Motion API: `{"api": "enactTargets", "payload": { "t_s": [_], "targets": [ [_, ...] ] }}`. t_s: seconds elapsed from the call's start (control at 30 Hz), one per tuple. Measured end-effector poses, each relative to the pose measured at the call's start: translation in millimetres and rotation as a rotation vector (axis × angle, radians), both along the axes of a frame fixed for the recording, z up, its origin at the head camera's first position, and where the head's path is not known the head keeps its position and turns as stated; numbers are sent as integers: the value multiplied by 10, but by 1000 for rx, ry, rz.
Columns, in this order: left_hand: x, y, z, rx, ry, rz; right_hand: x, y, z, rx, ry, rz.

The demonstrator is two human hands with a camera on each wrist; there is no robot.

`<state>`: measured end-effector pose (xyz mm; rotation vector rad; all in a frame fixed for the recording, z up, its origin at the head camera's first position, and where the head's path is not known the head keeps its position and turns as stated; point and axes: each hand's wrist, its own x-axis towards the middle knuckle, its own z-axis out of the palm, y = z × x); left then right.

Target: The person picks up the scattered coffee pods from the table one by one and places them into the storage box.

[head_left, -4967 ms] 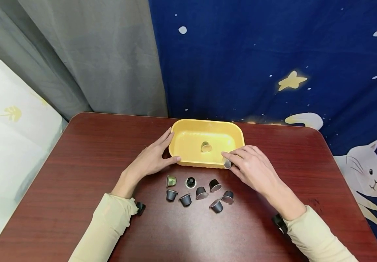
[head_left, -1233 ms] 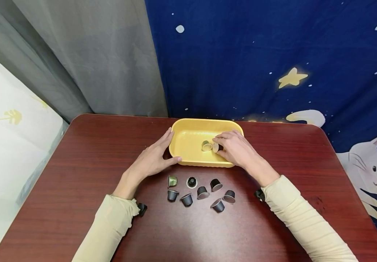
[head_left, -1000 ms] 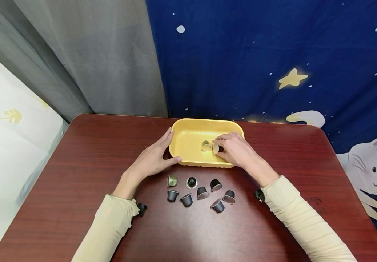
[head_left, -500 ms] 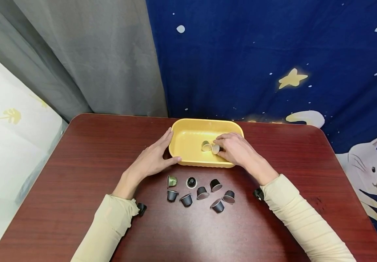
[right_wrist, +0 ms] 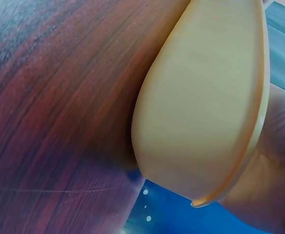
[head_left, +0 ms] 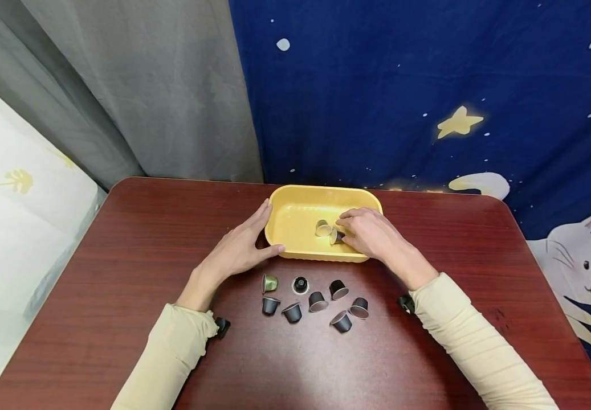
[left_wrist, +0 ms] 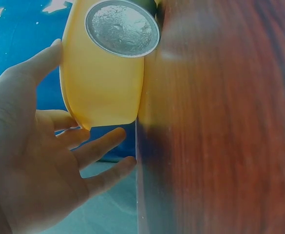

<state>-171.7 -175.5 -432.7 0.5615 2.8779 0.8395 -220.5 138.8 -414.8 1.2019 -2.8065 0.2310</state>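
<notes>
In the head view my left hand (head_left: 236, 249) rests against the left end of a yellow plastic basin (head_left: 295, 208), thumb on the front rim. The left wrist view shows its fingers straight and spread beside the basin wall (left_wrist: 103, 92). My right hand (head_left: 377, 236) reaches over the right end and pinches a dark coffee capsule (head_left: 338, 236) low inside, its pale lid facing left. A pale gold capsule (head_left: 323, 228) lies just left of it. In the right wrist view the basin wall (right_wrist: 200, 97) hides the right fingers and the capsule.
Several dark capsules (head_left: 318, 302) lie scattered on the brown table (head_left: 295, 364) in front of the basin. With them are a green capsule (head_left: 270, 283) and a black one (head_left: 300, 285) standing lid down. A blue curtain (head_left: 346, 102) hangs behind the table's far edge.
My right hand has carried the dark capsule from the basin's front right rim to beside the gold one. Just now the capsule has turned and shifted slightly left. My left hand stays put.
</notes>
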Motion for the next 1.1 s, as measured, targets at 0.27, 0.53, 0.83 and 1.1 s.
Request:
{"api": "enactTargets", "payload": {
  "t_s": [0.27, 0.53, 0.83, 1.1],
  "targets": [
    [1, 19, 4, 5, -2, 3, 32, 51, 42, -9, -51, -29],
    [11, 26, 20, 13, -19, 8, 67, 72, 58, -53, -66, -51],
    [18, 9, 8, 6, -27, 4, 140, 71, 54, -92, 31, -107],
    [11, 12, 16, 3, -26, 8, 205, 94, 84, -132, 82, -120]
  ]
}}
